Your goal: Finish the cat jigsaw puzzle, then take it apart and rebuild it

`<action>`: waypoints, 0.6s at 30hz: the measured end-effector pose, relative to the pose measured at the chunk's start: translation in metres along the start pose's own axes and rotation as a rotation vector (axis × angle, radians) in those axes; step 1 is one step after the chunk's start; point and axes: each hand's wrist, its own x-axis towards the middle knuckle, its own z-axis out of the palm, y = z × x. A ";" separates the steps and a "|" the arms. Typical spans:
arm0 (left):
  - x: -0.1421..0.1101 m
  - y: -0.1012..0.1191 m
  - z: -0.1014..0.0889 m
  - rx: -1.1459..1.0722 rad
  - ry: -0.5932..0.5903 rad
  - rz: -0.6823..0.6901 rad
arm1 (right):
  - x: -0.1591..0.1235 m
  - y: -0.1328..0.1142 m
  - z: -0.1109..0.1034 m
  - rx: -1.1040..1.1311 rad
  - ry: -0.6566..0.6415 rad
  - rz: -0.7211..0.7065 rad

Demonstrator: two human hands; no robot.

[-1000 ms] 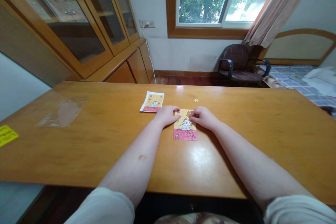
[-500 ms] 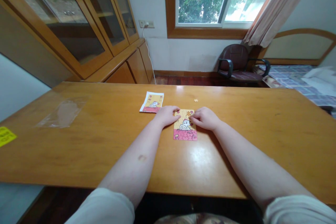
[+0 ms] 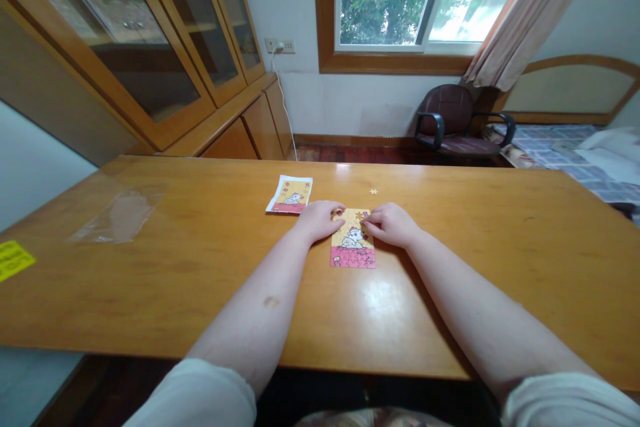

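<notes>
A small jigsaw puzzle (image 3: pixel 353 257) with a white cartoon animal on yellow and pink lies flat on the table. Near its top right is a gap where the wood shows through. My left hand (image 3: pixel 320 221) rests at the upper left edge, thumb and fingers apart, fingertips touching the puzzle. At the upper right edge, beside the gap, my right hand (image 3: pixel 393 225) has its thumb and fingers pinched together; whatever is between them is hidden. One loose puzzle piece (image 3: pixel 373 191) lies beyond the puzzle's top edge.
A picture card (image 3: pixel 290 195) with the same design lies left of the puzzle, just beyond my left hand. Farther left on the wooden table (image 3: pixel 225 267) are a clear plastic bag (image 3: pixel 123 213) and a yellow label (image 3: pixel 15 260). An armchair (image 3: pixel 457 120) stands past the far edge.
Both hands stay at the puzzle's upper edges. The right fingers shift very slightly; nothing else has visibly moved.
</notes>
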 end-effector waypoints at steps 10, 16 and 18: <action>-0.005 0.010 0.000 -0.032 -0.119 0.203 | -0.001 0.006 -0.002 -0.019 0.076 0.024; -0.006 0.009 0.001 -0.022 -0.124 0.195 | 0.002 0.004 -0.001 -0.008 0.023 0.028; -0.006 0.009 0.001 -0.032 -0.128 0.184 | 0.002 0.003 -0.001 -0.009 0.013 0.038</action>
